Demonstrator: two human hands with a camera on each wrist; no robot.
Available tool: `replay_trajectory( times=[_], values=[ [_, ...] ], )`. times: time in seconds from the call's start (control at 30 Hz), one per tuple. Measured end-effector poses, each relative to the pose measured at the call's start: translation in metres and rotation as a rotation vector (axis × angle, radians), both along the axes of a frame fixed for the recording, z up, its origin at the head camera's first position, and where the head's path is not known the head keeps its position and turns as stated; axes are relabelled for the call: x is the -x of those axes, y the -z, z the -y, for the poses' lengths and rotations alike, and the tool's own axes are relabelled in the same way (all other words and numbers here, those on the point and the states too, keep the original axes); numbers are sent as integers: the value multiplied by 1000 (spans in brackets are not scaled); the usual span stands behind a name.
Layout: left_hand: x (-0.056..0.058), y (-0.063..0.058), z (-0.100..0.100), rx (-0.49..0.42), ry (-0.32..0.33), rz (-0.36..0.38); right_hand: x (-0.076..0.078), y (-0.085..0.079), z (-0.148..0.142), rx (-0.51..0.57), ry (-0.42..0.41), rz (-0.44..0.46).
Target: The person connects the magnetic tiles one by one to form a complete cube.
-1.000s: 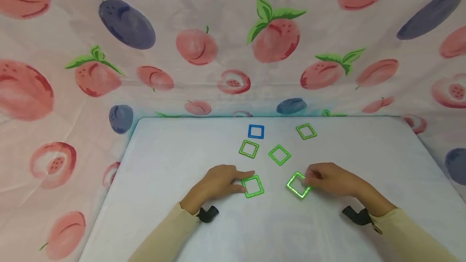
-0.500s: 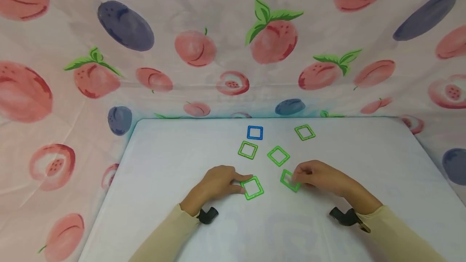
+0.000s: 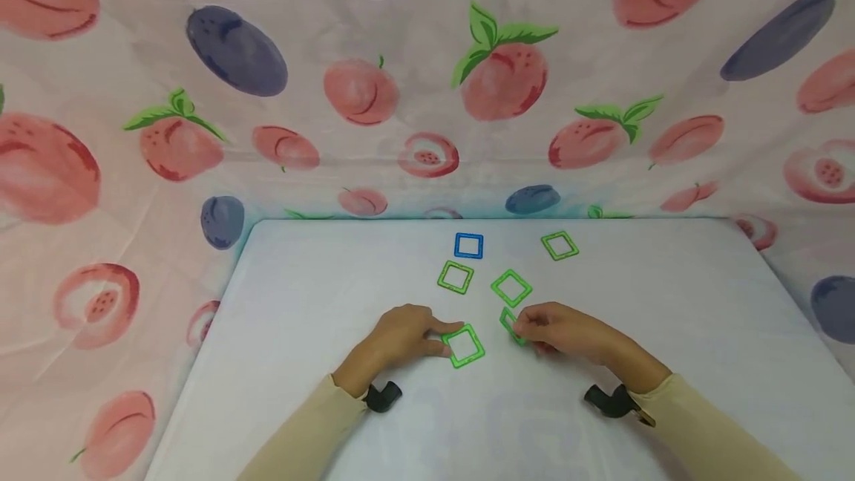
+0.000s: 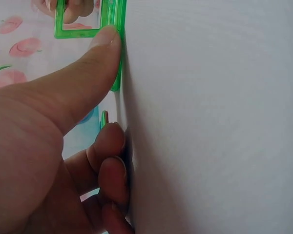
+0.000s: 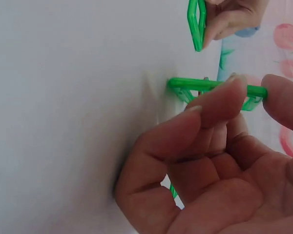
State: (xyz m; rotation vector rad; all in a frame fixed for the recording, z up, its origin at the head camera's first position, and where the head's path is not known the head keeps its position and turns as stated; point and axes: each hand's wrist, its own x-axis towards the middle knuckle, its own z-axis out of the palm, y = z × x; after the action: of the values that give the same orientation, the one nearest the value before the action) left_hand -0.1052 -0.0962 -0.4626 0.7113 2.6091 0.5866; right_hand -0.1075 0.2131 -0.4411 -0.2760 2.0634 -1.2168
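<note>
The right hand's fingers [image 5: 229, 97] pinched a tilted green frame [image 5: 205, 84] between thumb and fingertips, its square stood up nearly edge-on. I could not tell whether its low edge touched the counter. That was what had just changed: a second earlier the right hand [image 3: 561, 329] had held this frame farther to the right and much flatter, and since then it had swung up and come in toward the left.

The left hand [image 3: 407, 332] had hardly moved, its thumb and forefinger pinching the near-left corner of a flat green frame [image 3: 470, 360] on the counter [image 3: 300, 280]. To my eye, that made it the steady piece and the other the moving one; they were near now, with a gap between, so nothing had been joined.

Just beyond the tilted piece lay a green frame [image 3: 502, 298], then another green frame [image 3: 451, 289] to its left, a blue frame [image 3: 469, 256] behind that, and a far green frame [image 3: 566, 255] off to the right. Fruit-printed cloth [image 3: 427, 191] hung behind.
</note>
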Motion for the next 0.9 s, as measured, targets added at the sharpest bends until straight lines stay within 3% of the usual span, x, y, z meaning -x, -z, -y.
replay_trajectory(
  times=[0.13,0.43,0.67,0.9],
  values=[
    [2,0,-3,-2,1,-3,1,0,-3,23,-1,-1],
    [1,-3,8,-16,-24,-5,-1,3,12,2,86,-6],
    [1,0,9,-26,-9,27,-6,3,29,-12,39,-35],
    [3,3,0,-30,0,16,-5,-2,29,-41,69,-21]
  ],
)
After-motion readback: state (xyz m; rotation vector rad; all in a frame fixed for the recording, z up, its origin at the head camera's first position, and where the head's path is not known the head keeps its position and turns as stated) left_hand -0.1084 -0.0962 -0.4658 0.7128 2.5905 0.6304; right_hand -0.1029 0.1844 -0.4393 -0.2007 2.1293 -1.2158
